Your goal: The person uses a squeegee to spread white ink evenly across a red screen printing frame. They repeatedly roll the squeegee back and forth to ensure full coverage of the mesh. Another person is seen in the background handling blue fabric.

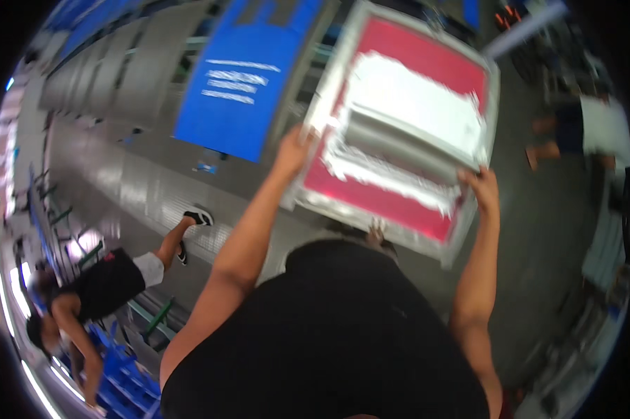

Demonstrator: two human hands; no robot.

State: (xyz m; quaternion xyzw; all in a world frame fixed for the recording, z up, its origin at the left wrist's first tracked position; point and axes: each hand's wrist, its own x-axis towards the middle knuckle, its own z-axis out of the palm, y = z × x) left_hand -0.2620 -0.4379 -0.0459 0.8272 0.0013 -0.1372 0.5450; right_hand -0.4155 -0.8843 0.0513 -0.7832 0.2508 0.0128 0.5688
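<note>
I carry a large printing screen frame (399, 119) in front of me, tilted, with a metal rim, red mesh and a white smeared patch in its middle. A grey squeegee bar (399, 143) lies across the white patch. My left hand (294, 150) grips the frame's left edge. My right hand (481, 187) grips its right lower edge. My black shirt fills the lower middle of the view.
A grey concrete floor (119, 174) lies below. A long blue printed panel (238, 77) lies on a table ahead left. Another person in black top and grey shorts (105, 279) walks at left near blue crates (126, 380). A second person (594, 129) stands far right.
</note>
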